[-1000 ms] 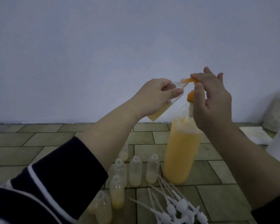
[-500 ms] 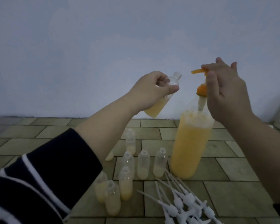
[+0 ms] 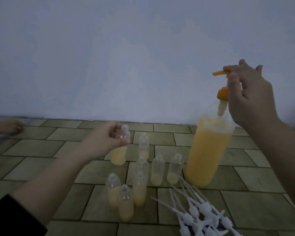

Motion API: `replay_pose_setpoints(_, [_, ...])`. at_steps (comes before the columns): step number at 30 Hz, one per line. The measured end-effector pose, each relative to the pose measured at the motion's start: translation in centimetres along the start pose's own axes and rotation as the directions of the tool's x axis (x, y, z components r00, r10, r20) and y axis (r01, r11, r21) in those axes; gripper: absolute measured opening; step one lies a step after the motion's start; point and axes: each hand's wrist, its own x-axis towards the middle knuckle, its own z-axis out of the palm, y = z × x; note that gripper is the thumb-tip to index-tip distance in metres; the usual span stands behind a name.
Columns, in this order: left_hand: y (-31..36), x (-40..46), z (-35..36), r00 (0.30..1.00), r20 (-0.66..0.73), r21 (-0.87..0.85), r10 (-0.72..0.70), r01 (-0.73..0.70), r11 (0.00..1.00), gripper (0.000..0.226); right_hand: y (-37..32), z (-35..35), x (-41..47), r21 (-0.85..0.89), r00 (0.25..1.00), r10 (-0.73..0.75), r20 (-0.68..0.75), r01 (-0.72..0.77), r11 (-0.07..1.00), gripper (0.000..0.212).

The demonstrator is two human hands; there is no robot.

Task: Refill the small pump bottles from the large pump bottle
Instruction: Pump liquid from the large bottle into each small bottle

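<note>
The large pump bottle (image 3: 209,150) of orange liquid stands on the tiled floor at the right, its orange pump head (image 3: 219,72) raised. My right hand (image 3: 249,96) rests on top of that pump head, fingers and thumb around it. My left hand (image 3: 107,142) grips a small clear bottle (image 3: 119,154), about half full, upright and low over the floor left of the group. Several small open bottles (image 3: 157,169) with orange liquid at different levels stand in a cluster in front of the large one.
A heap of white pump tops with long dip tubes (image 3: 199,210) lies at the lower right on the tiled floor (image 3: 245,178). A pale wall rises behind. Another person's hand (image 3: 8,127) rests on the floor at far left.
My left hand has carried the small bottle away from the pump spout, down and left to just above the floor. My right hand has stayed on the pump head.
</note>
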Motion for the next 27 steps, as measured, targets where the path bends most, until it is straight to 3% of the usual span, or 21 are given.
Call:
replay_pose_setpoints(5, [-3.2, -0.5, 1.5, 0.991, 0.092, 0.073, -0.092, 0.086, 0.994, 0.034, 0.0, 0.3, 0.0, 0.013, 1.000, 0.009, -0.022, -0.008, 1.000, 0.039])
replay_pose_setpoints(19, [-5.2, -0.2, 2.4, 0.953, 0.250, 0.226, -0.171, 0.114, 0.968, 0.036, 0.4, 0.2, -0.1, -0.012, 0.999, -0.002, -0.044, 0.002, 1.000, 0.041])
replay_pose_setpoints(23, [-3.8, 0.2, 2.1, 0.964, 0.247, 0.241, -0.094, 0.033, 0.970, 0.040, 0.5, 0.5, 0.0, -0.012, 0.999, -0.006, -0.043, 0.005, 1.000, 0.041])
replay_pose_setpoints(27, [-2.0, 0.8, 3.4, 0.935, 0.354, 0.448, -0.024, -0.147, 0.882, 0.052, 0.4, 0.5, 0.0, -0.013, 0.999, 0.000, -0.045, 0.000, 1.000, 0.041])
